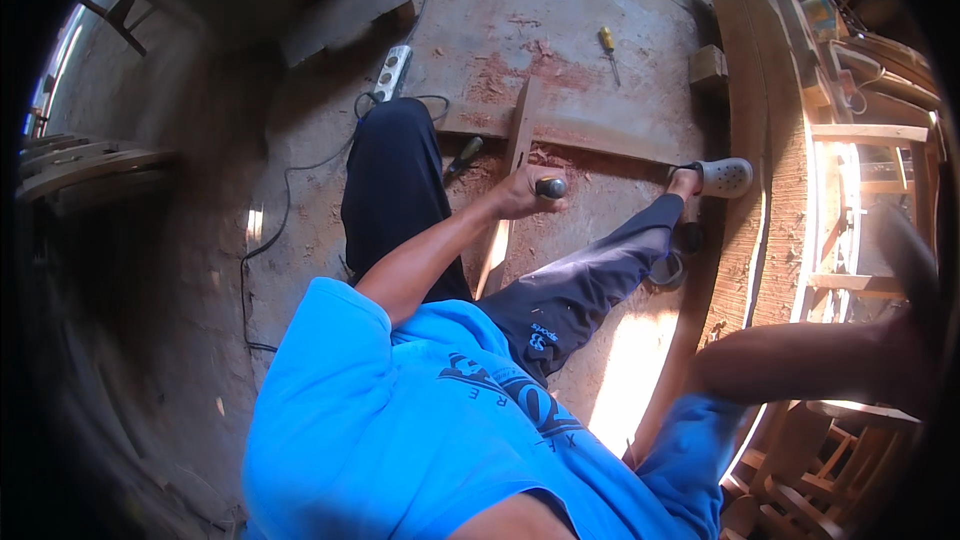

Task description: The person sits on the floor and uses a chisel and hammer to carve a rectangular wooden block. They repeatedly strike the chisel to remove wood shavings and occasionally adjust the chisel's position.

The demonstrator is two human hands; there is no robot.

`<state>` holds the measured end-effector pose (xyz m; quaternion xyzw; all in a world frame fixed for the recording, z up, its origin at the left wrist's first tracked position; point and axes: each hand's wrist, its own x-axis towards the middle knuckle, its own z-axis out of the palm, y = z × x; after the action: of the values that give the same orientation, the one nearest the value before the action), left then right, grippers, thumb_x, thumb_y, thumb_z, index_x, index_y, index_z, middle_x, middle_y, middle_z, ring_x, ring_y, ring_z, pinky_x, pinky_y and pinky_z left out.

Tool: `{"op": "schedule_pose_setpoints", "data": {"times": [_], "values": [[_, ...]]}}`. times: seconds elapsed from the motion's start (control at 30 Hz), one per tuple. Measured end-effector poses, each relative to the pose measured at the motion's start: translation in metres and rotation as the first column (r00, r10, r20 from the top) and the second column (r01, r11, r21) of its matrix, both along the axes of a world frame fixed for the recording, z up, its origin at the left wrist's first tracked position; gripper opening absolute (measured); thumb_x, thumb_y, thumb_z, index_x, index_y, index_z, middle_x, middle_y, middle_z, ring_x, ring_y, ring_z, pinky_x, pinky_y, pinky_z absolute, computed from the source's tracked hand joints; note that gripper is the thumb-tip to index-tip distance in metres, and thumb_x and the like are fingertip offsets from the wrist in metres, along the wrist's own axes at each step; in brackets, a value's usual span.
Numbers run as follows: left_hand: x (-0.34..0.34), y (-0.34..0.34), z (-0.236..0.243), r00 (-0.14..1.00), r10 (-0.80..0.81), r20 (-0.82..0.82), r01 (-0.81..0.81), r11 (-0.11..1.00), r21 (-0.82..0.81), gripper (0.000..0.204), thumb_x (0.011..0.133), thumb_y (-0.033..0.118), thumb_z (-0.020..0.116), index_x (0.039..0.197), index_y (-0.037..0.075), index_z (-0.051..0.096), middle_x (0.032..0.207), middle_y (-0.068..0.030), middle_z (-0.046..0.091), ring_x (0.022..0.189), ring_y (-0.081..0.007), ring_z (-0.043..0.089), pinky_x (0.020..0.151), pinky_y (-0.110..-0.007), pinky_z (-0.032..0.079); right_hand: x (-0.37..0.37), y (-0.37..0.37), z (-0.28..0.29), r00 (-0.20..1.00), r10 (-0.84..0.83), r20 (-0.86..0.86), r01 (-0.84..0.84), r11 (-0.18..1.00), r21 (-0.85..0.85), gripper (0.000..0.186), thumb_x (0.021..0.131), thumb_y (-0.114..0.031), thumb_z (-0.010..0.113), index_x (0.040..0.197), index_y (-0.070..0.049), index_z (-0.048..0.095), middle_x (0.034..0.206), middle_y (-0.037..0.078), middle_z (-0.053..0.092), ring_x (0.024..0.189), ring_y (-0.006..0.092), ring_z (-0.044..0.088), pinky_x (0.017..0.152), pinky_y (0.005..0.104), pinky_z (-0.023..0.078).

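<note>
My left hand (528, 192) is closed around the handle of a chisel (551, 187), its rounded butt end facing up. The blade is hidden below the fist, over a narrow wooden bar (522, 125). A dark slot shows in that bar just beyond my hand. The bar lies across a longer wooden piece (600, 140) on the floor. My right hand (905, 345) is raised at the far right, dark and smeared by motion. A dark, blurred long shape (905, 250) stretches up from it; I cannot make out what it is.
A dark-handled tool (465, 154) lies left of the bar, and a yellow-handled screwdriver (609, 52) farther off. A white power strip (392, 73) with its cable is beyond my left knee. Thick timber (745, 140) runs along the right, beside my clog-shod right foot (725, 178). Shavings litter the floor.
</note>
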<state>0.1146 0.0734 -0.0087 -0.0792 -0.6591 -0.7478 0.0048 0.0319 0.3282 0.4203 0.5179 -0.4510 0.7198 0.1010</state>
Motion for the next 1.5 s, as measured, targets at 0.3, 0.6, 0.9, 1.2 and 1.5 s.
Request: {"op": "schedule_pose_setpoints", "data": {"times": [0.3, 0.6, 0.9, 1.2, 1.5], "values": [[-0.008, 0.000, -0.004, 0.990, 0.081, -0.115, -0.080, 0.997, 0.007, 0.026, 0.086, 0.018, 0.084, 0.097, 0.005, 0.065, 0.091, 0.0046, 0.062, 0.088, -0.0063, 0.057, 0.079, -0.026, 0.049, 0.046, -0.049, -0.234, 0.857, -0.452, -0.248, 0.349, 0.154, 0.925, 0.026, 0.086, -0.011, 0.066, 0.109, -0.001, 0.068, 0.091, 0.024, 0.070, 0.083, 0.0344, 0.068, 0.074, 0.0448, 0.053], [-0.003, 0.006, -0.014, 0.997, 0.079, 0.016, -0.079, 0.997, 0.018, 0.025, 0.087, 0.016, 0.081, 0.084, 0.007, 0.059, 0.077, 0.0037, 0.054, 0.075, -0.0081, 0.050, 0.072, -0.029, 0.045, 0.012, -0.048, -0.087, 0.980, -0.195, -0.039, 0.198, 0.972, 0.125, 0.017, 0.099, -0.024, 0.058, 0.099, -0.007, 0.055, 0.086, 0.009, 0.062, 0.072, 0.0177, 0.065, 0.061, 0.0300, 0.054], [-0.002, 0.009, 0.010, 0.957, 0.267, 0.109, -0.214, 0.911, -0.352, 0.030, 0.081, 0.023, 0.086, 0.089, 0.005, 0.063, 0.079, -0.0073, 0.062, 0.074, -0.0171, 0.061, 0.073, -0.033, 0.052, 0.065, -0.023, -0.323, 0.785, -0.611, 0.102, -0.074, 0.071, 0.995, 0.033, 0.088, -0.019, 0.066, 0.115, 0.001, 0.063, 0.093, 0.021, 0.070, 0.091, 0.0291, 0.069, 0.083, 0.0377, 0.052], [-0.011, 0.039, 0.006, 0.769, 0.619, -0.159, -0.638, 0.732, -0.239, 0.025, 0.083, 0.013, 0.082, 0.074, 0.006, 0.060, 0.066, -0.0080, 0.063, 0.057, -0.0201, 0.063, 0.056, -0.035, 0.048, 0.102, -0.035, -0.410, 0.936, -0.299, 0.186, -0.311, -0.452, 0.836, 0.046, 0.086, -0.024, 0.072, 0.122, 0.001, 0.058, 0.101, 0.027, 0.072, 0.097, 0.0450, 0.070, 0.087, 0.0543, 0.055], [-0.045, -0.002, 0.032, 0.973, 0.189, 0.129, -0.176, 0.979, -0.107, 0.027, 0.084, 0.015, 0.083, 0.072, 0.006, 0.061, 0.068, 0.0045, 0.057, 0.064, -0.0044, 0.052, 0.057, -0.025, 0.042, 0.110, -0.040, -0.426, 0.936, -0.310, 0.166, -0.293, -0.430, 0.854, 0.037, 0.088, -0.018, 0.066, 0.117, 0.003, 0.059, 0.102, 0.028, 0.071, 0.097, 0.0451, 0.070, 0.084, 0.0552, 0.055]]}}
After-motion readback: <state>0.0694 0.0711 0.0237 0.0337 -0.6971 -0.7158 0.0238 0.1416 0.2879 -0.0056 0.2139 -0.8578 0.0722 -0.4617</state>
